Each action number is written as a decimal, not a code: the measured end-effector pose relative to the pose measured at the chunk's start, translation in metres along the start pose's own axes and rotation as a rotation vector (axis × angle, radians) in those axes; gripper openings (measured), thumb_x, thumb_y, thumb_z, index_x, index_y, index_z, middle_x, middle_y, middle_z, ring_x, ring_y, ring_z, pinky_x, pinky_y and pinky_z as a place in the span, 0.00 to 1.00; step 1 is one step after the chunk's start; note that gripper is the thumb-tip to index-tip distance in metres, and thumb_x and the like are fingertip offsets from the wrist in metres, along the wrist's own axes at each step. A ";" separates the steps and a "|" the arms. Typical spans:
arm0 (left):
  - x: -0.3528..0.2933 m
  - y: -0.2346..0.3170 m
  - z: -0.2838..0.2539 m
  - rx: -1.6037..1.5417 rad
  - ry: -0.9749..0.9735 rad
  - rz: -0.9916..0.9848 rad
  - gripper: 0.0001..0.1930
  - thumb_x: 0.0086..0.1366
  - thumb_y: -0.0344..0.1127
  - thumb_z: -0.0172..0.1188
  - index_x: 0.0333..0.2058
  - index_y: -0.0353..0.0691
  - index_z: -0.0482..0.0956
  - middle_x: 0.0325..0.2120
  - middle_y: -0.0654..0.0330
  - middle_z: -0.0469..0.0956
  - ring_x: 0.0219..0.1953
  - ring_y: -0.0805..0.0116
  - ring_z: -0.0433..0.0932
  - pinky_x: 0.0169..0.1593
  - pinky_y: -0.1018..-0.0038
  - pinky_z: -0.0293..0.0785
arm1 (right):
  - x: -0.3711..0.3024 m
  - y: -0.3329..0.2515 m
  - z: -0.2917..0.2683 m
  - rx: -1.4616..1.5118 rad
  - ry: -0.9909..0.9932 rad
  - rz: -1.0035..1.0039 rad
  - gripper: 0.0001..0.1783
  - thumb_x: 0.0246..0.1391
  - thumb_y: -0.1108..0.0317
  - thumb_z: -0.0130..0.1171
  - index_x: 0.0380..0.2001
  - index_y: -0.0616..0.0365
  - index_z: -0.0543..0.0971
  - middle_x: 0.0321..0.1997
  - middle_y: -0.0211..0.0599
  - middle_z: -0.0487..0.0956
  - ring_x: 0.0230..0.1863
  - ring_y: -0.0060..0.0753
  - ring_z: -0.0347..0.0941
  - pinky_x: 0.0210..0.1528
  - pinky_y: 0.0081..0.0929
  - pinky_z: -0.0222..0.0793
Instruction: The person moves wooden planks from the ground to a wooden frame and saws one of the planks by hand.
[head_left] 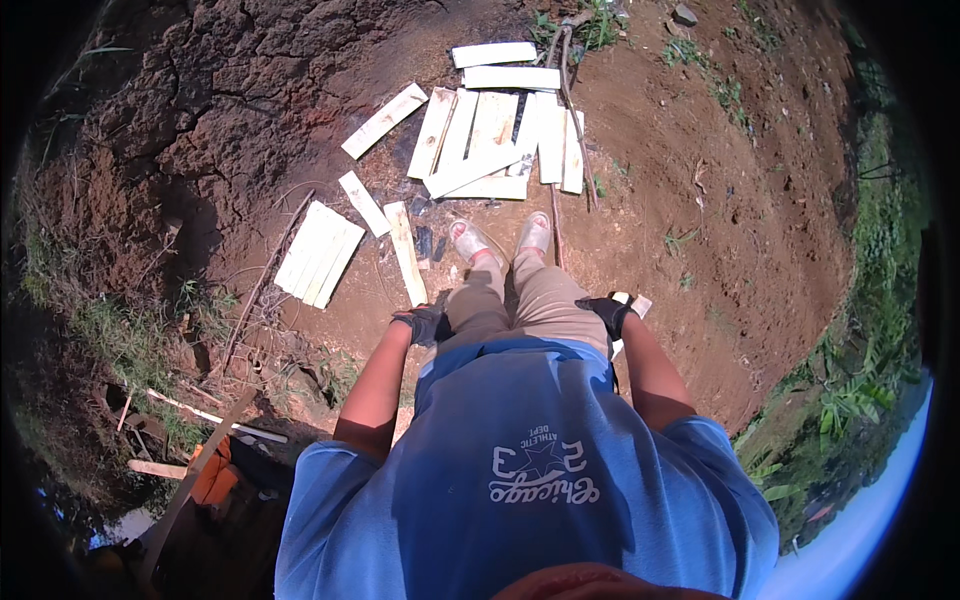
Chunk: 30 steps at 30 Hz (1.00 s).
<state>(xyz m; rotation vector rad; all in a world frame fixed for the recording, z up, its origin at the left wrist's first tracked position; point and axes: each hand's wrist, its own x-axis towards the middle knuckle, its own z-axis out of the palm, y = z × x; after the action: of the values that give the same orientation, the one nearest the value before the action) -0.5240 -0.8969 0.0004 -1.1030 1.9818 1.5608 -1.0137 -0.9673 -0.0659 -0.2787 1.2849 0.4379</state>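
Observation:
My left hand (pixel 425 323), in a dark glove, rests against the side of my left thigh. My right hand (pixel 606 312), gloved in black, lies on my right thigh with its fingers stretched over the beige trousers (pixel 540 296). Both hands look open, and nothing shows held in them. Close beside the right hand are short pale wood pieces (pixel 641 305), partly hidden by the hand and wrist. Just ahead of the left hand, a narrow wooden board (pixel 406 254) lies on the ground.
Several pale boards (pixel 494 122) lie side by side beyond my feet, with a slanting board (pixel 474 171) across them. To the left sits a group of boards (pixel 320 254) beside a long stick (pixel 264 285). An orange object (pixel 213 476) is at lower left. Cracked earth (pixel 240 95) rises at far left.

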 end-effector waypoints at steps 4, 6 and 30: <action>-0.039 0.050 -0.035 -0.128 -0.001 -0.120 0.19 0.63 0.50 0.61 0.37 0.41 0.91 0.34 0.45 0.88 0.36 0.46 0.89 0.42 0.53 0.84 | -0.025 -0.009 -0.004 -0.917 0.213 -0.180 0.44 0.64 0.35 0.56 0.74 0.53 0.70 0.74 0.57 0.72 0.73 0.58 0.70 0.76 0.44 0.63; -0.032 0.048 -0.025 -0.040 -0.156 -0.295 0.19 0.61 0.49 0.61 0.38 0.43 0.92 0.39 0.47 0.88 0.42 0.47 0.89 0.49 0.55 0.83 | -0.046 -0.024 0.004 -0.819 0.386 -0.020 0.47 0.63 0.34 0.56 0.74 0.56 0.68 0.74 0.59 0.71 0.74 0.59 0.69 0.76 0.46 0.63; 0.355 -0.436 -0.132 -0.313 0.369 -0.738 0.63 0.56 0.74 0.67 0.74 0.27 0.57 0.65 0.36 0.74 0.67 0.44 0.76 0.69 0.59 0.71 | 0.459 -0.385 0.001 -1.597 0.637 -0.624 0.43 0.62 0.52 0.59 0.76 0.56 0.64 0.74 0.51 0.72 0.71 0.56 0.73 0.70 0.49 0.70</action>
<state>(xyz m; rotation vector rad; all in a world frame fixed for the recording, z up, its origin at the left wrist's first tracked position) -0.3857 -1.1729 -0.4872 -2.0721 1.2620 1.3249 -0.7350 -1.2349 -0.5236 -2.2248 1.0751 0.7787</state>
